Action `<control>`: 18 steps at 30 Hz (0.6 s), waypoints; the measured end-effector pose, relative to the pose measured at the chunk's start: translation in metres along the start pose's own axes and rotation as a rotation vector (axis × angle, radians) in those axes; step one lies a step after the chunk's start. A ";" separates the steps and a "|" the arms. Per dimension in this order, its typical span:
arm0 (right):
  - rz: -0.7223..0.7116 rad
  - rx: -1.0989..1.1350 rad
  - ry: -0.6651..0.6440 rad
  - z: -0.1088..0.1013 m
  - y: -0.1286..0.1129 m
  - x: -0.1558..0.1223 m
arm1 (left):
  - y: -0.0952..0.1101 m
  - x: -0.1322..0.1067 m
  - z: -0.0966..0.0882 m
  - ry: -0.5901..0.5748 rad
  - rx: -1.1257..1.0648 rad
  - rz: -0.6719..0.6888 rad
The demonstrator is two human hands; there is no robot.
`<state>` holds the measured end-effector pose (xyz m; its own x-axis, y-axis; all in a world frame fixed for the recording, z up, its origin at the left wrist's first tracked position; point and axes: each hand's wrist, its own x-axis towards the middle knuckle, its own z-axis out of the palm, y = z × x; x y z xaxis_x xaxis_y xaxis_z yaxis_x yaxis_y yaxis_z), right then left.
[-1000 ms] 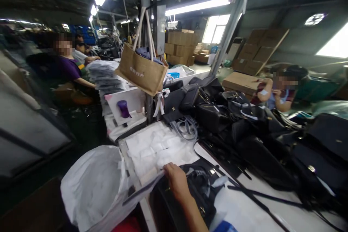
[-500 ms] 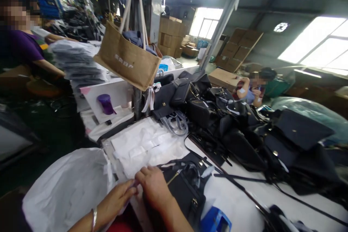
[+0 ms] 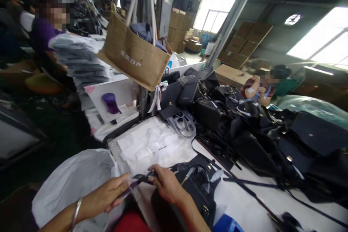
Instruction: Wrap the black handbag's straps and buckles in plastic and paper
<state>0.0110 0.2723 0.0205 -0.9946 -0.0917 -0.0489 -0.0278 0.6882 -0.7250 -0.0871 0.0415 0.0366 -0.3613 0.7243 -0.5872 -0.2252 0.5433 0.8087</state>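
My left hand (image 3: 115,191), with a silver bangle at the wrist, is closed round one end of a dark strap (image 3: 140,178) that seems partly covered in clear film. My right hand (image 3: 166,183) pinches the same strap a short way along, so a small stretch shows between the hands. Under my right forearm lies a black handbag (image 3: 194,185) with gold hardware and some clear plastic on its handles. Left of my hands stands a large white plastic sack (image 3: 73,185), its mouth open. White sheets (image 3: 152,145) lie on the table just beyond my hands.
A heap of black bags (image 3: 233,123) covers the table's right side. A tan tote (image 3: 133,52) hangs from the post ahead. Stacked wrapped goods (image 3: 84,58) stand at left, beside a seated person in purple (image 3: 45,34). Another person (image 3: 259,88) sits beyond the heap.
My hands have moved apart, exposing a stretch of the strap between them. The whole view has shifted slightly. The person in purple has changed posture.
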 end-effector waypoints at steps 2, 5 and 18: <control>-0.004 0.007 -0.066 -0.006 -0.005 0.004 | -0.001 -0.002 -0.006 0.012 0.033 0.016; -0.047 -0.083 -0.109 -0.019 -0.019 0.004 | -0.006 0.000 -0.006 0.015 0.081 0.079; -0.185 -0.670 -0.335 -0.032 -0.028 -0.004 | -0.012 0.004 0.036 0.060 -0.095 0.232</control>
<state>0.0131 0.2761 0.0629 -0.8874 -0.3871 -0.2503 -0.3516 0.9195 -0.1756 -0.0535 0.0532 0.0235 -0.4657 0.7970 -0.3847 -0.2131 0.3210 0.9228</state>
